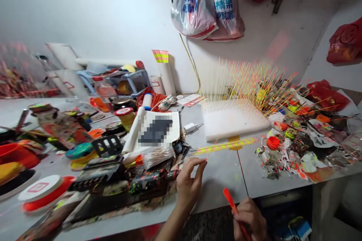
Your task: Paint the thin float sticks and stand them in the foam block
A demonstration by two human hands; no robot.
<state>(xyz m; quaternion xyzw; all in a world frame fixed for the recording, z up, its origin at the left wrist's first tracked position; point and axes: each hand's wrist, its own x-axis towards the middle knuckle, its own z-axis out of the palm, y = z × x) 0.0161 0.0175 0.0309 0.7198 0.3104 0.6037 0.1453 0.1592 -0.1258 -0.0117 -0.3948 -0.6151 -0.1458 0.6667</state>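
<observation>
My left hand [190,180] is raised over the table's front edge, thumb and forefinger pinched together. Whatever lies between those fingertips is too small to make out. Just behind it lies a row of thin yellow-and-pink banded sticks [226,145]. Lower right, my right hand [249,216] is closed around an orange flat-ended stick [230,199], which tilts up toward the left. A thin dark rod [242,171] runs from the sticks down to the right hand; I cannot tell whether the hand holds it. A dark bottle [148,181] lies left of my left hand.
A white foam block [234,122] bears many upright thin coloured sticks [246,83]. Paint-stained scraps and an orange cap [273,142] crowd the right side. Cotton swabs [158,157], jars and a white-and-orange lid [42,192] fill the left. Plastic bags [195,7] hang on the wall.
</observation>
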